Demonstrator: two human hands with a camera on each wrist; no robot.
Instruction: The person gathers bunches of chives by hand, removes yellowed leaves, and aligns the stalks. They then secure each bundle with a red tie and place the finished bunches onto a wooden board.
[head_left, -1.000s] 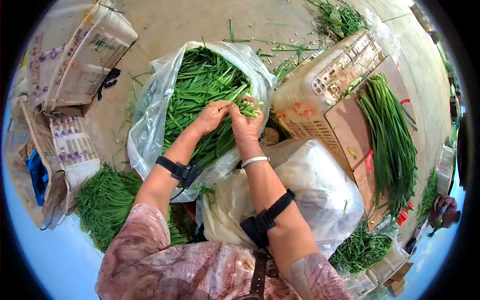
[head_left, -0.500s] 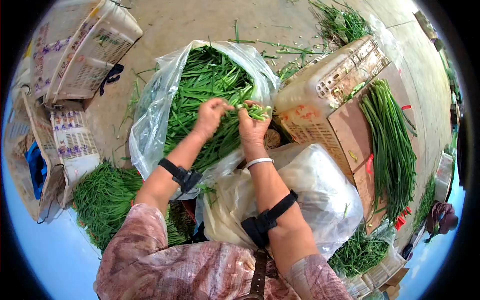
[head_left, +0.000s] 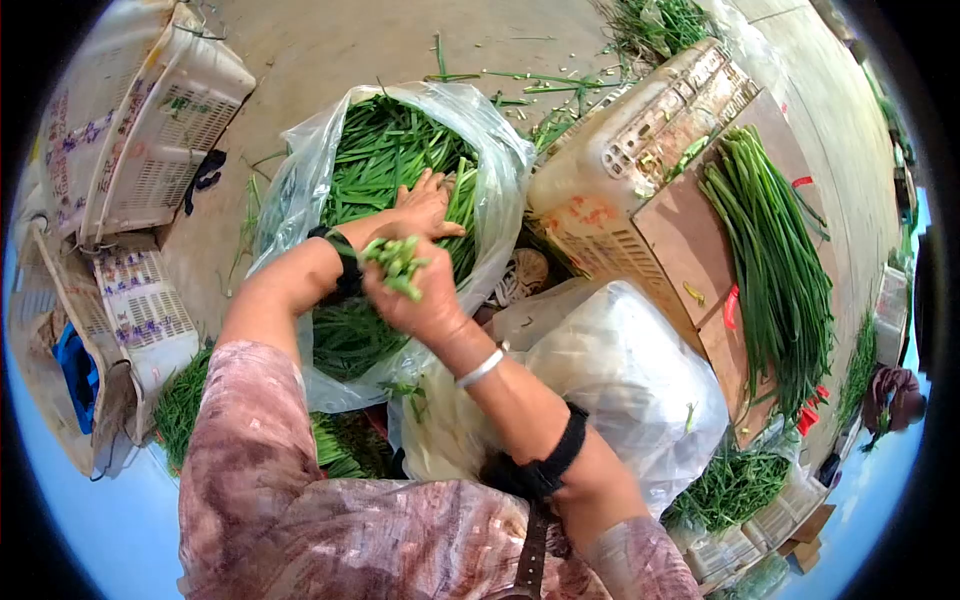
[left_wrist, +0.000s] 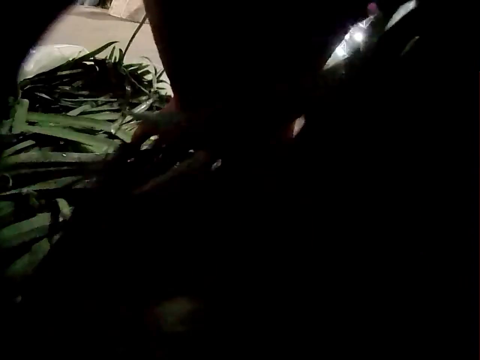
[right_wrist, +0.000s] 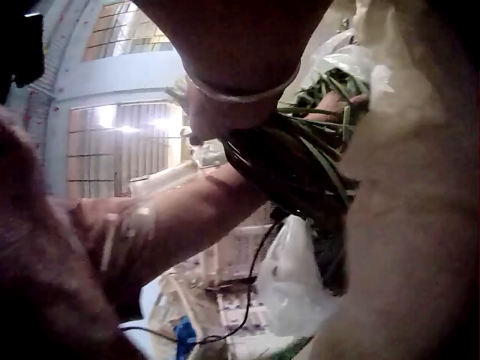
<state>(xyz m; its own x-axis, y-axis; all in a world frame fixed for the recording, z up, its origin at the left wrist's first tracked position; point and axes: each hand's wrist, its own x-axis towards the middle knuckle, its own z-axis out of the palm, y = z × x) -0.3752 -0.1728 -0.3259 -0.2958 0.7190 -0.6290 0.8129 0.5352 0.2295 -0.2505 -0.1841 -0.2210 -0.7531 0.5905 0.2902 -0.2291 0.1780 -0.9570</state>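
Note:
The right hand (head_left: 425, 295) grips a bunch of green stalks, whose pale cut ends (head_left: 396, 265) poke out of the fist above the left forearm. Beyond it the left hand (head_left: 427, 203) lies with spread fingers on long green leaves (head_left: 385, 145) inside a clear plastic bag (head_left: 300, 190). In the right wrist view the right hand (right_wrist: 225, 109), with a bracelet at its wrist, holds the bunch (right_wrist: 285, 161), its leaves trailing toward the bag. The left wrist view is mostly dark, with leaves (left_wrist: 67, 139) at its left side.
An upturned crate (head_left: 600, 190) stands right of the bag, with a board (head_left: 680, 230) carrying a bundle of long stalks (head_left: 765, 260). White plastic (head_left: 630, 360) bulges near the body. More crates (head_left: 160, 130) stand at the left, and greens (head_left: 180, 400) lie at the lower left.
The right hand has moved left and toward the body with the stalk ends, crossing over the left forearm. The left hand has moved away from the stalk ends and spread onto the leaves.

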